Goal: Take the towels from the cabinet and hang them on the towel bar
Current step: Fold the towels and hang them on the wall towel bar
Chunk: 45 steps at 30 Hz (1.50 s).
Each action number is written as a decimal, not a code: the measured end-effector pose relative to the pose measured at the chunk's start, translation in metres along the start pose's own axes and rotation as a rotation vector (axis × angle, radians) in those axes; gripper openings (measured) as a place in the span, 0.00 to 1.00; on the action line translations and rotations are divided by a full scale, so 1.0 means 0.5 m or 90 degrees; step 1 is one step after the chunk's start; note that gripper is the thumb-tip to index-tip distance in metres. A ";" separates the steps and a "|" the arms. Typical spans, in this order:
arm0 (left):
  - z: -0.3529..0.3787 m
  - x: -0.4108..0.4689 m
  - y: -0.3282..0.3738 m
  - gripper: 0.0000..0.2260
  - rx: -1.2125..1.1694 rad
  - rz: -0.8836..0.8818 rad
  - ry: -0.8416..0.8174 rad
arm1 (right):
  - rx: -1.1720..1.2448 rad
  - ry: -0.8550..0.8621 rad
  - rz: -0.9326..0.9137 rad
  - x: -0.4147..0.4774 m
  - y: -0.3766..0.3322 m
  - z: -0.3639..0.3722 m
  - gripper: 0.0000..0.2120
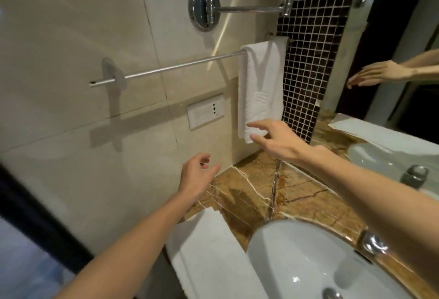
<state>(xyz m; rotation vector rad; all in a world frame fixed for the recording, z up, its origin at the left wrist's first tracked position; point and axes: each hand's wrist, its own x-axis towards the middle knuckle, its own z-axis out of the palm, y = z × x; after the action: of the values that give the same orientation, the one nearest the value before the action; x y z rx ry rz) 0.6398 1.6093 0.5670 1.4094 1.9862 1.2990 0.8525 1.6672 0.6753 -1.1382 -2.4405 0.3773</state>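
Closest to the camera is the white sink (297,263), sunk into the brown marble countertop (249,191). Right beside the basin, at the countertop's front left corner, a folded white towel (209,251) lies flat with neither hand on it.

Both bare forearms come in from the bottom. So the left hand (198,175) hovers over the countertop's back left edge, close to the wall, fingers loosely curled and holding nothing. Meanwhile the right hand (273,138) is up higher, fingers spread and relaxed, with its fingertips (251,124) right at the bottom hem of the hung towel (261,85). Honestly can't tell if they're touching the cloth or just in front of it, but nothing is gripped.

That hung towel is draped over the right end of the towel bar (166,68), just beside the dark mosaic strip (308,61). An outlet plate (206,114) sits on the wall below the bar, and the mirror (403,25) on the right shows a hand's reflection.
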 end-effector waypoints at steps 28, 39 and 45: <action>0.037 -0.456 -0.187 0.28 0.034 -0.191 -0.191 | 0.033 -0.321 0.225 -0.430 -0.051 0.323 0.21; 0.092 -0.534 -0.195 0.27 0.122 -0.232 -0.144 | 0.070 -0.407 0.279 -0.496 0.019 0.437 0.24; 0.097 -0.572 -0.193 0.16 0.018 -0.299 -0.010 | 0.109 -0.399 0.311 -0.533 0.035 0.466 0.15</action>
<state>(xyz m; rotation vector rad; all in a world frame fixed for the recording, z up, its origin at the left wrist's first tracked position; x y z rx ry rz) 0.7457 1.3724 0.4055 0.8789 2.1569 1.0442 0.9062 1.4562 0.3956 -1.7333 -2.5093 1.2269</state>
